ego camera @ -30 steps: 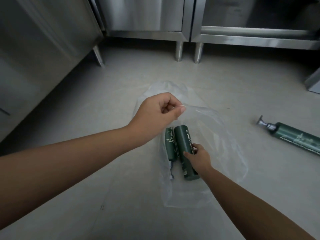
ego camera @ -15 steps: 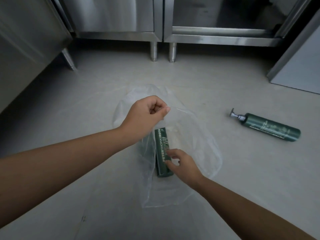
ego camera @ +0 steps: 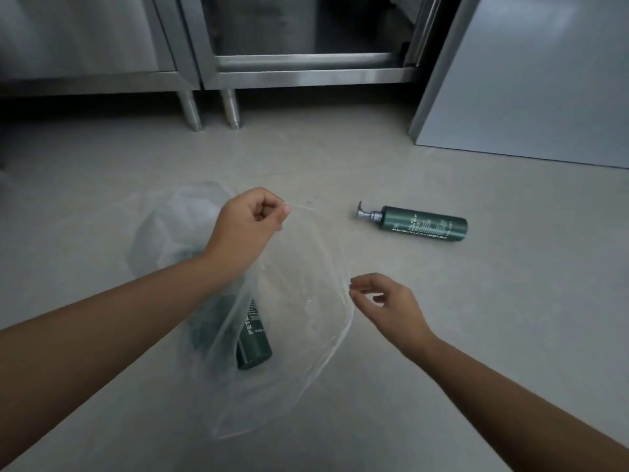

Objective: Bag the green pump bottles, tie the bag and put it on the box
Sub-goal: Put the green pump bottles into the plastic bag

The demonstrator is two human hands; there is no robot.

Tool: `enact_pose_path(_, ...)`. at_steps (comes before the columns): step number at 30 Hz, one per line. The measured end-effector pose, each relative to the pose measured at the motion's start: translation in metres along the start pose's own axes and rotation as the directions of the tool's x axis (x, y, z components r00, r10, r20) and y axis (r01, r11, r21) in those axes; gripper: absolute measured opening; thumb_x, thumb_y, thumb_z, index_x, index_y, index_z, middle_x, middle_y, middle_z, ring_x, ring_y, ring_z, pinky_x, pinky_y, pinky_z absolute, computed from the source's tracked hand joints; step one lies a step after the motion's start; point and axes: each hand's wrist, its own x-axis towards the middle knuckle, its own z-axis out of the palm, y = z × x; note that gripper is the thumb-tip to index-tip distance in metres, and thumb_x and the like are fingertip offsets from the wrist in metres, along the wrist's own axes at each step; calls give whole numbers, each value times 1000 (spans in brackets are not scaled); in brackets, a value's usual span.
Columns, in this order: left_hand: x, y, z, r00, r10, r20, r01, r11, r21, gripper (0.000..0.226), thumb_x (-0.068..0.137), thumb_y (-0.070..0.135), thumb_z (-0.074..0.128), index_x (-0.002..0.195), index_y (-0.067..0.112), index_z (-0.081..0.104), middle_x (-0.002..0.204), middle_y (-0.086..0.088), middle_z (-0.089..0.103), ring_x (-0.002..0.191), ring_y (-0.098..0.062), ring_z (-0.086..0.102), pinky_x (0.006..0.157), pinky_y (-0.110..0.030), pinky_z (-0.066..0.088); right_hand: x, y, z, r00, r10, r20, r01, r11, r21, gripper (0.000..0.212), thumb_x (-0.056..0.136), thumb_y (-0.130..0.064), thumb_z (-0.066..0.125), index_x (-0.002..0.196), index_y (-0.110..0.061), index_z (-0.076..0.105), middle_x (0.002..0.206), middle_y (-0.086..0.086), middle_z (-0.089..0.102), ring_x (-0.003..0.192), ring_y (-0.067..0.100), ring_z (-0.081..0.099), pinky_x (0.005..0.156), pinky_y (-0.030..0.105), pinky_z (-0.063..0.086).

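Observation:
A clear plastic bag lies on the floor with its mouth held up. My left hand pinches the upper edge of the bag's opening. Inside the bag lies a green pump bottle, and a second green bottle shows dimly beside it through the plastic. My right hand hovers just outside the right edge of the bag, fingers apart and holding nothing. A third green pump bottle lies on its side on the floor, to the right of the bag, pump head pointing left.
Stainless steel cabinets on short legs stand along the back. A grey panel leans or stands at the back right. The floor is pale grey concrete.
My right hand has let go of the bottle in the bag and drawn out to the right of the bag. The view has swung right, so the loose bottle sits nearer the middle.

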Motion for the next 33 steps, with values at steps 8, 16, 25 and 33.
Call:
enact_pose_path(8, 51, 56, -4, 980, -58, -191, 59, 998, -1, 15, 86, 10, 59, 73, 18, 57, 63, 0, 55, 49, 8, 53, 53, -3, 40, 57, -35, -81, 993, 24, -119, -15, 997, 73, 15, 82, -20, 62, 97, -18, 65, 91, -6, 66, 86, 8, 61, 72, 16, 43)
enact_pose_path(16, 120, 122, -25, 944, -69, -321, 128, 978, 167, 15, 87, 11, 58, 72, 14, 56, 61, 2, 54, 44, 11, 48, 54, -7, 40, 91, -64, -152, 998, -4, -59, 6, 999, 43, 18, 81, -16, 63, 99, -14, 64, 91, -3, 66, 87, 11, 61, 75, 20, 42)
enact_pose_path(25, 196, 128, 18, 965, 73, -251, -73, 997, 12, 26, 86, 15, 59, 64, 28, 55, 45, 20, 58, 42, 3, 46, 48, -12, 39, 176, -8, -160, 992, 85, -96, -96, 988, -123, 26, 82, -19, 63, 107, -13, 61, 105, 5, 66, 97, 18, 59, 82, 25, 41)
enact_pose_path(33, 188, 81, 79, 977, 23, -212, -47, 993, -109, 25, 85, 16, 60, 65, 30, 58, 47, 16, 57, 42, 2, 46, 45, -10, 38, 222, 77, -148, 975, 224, 0, -214, 933, -288, 40, 80, -19, 65, 118, -14, 54, 116, 9, 61, 107, 22, 55, 88, 26, 38)
